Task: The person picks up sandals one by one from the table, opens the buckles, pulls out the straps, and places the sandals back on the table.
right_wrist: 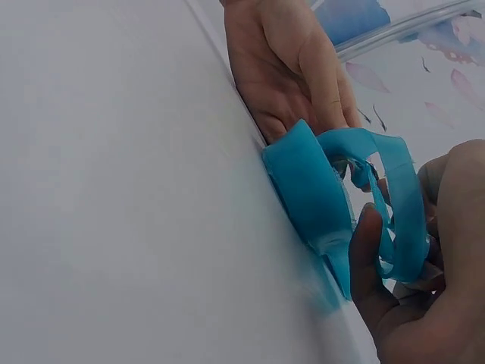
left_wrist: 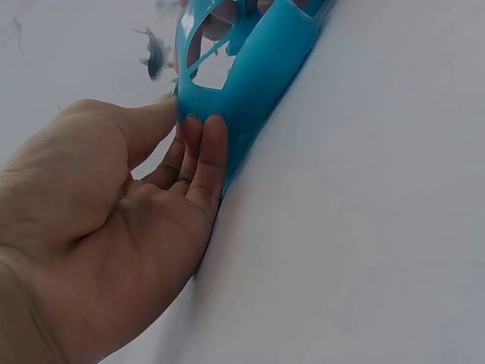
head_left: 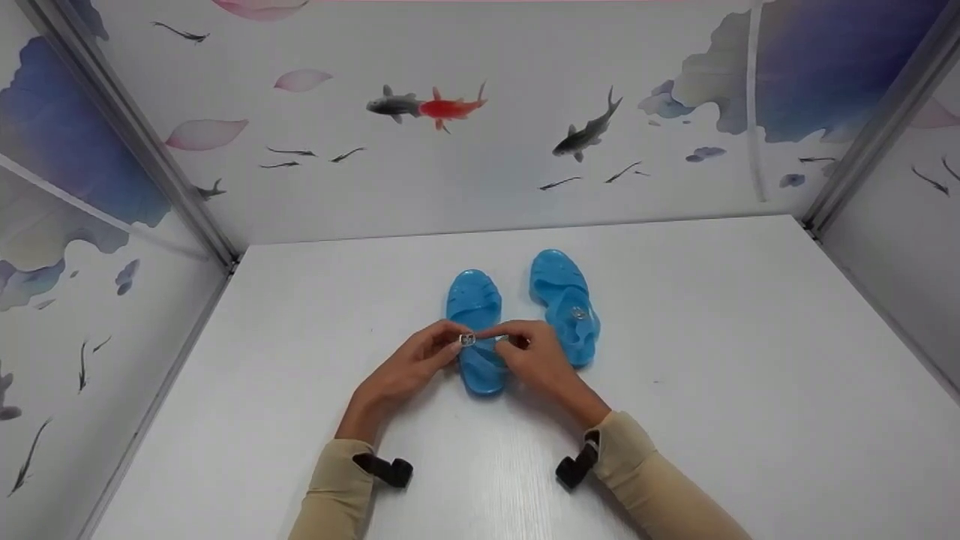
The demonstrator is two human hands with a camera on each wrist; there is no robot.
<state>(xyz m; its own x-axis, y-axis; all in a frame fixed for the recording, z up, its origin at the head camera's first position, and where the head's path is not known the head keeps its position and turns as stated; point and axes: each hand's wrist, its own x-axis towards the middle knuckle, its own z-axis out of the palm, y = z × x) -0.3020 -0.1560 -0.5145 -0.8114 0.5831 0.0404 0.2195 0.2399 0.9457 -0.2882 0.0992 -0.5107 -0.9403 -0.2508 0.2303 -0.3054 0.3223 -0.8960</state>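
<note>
A blue jelly sandal [head_left: 474, 295] lies on the table between both hands, its toe facing away. My left hand [head_left: 405, 367] pinches its strap beside a silver buckle [head_left: 467, 340]. In the left wrist view, the left thumb and fingers [left_wrist: 208, 163] grip the side of the sandal [left_wrist: 261, 57]. From the right, my right hand [head_left: 541, 360] pinches the strap with thumb and index finger. In the right wrist view, the right thumb [right_wrist: 367, 246] lies against the looped strap [right_wrist: 405, 205]; the strap's end is hidden by fingers.
A second blue sandal [head_left: 555, 277] rests right of the first, close to the right hand, with a silver buckle [head_left: 578, 313] on its strap. The white table [head_left: 712, 337] is bounded by printed panels [head_left: 487, 187] at the back and sides.
</note>
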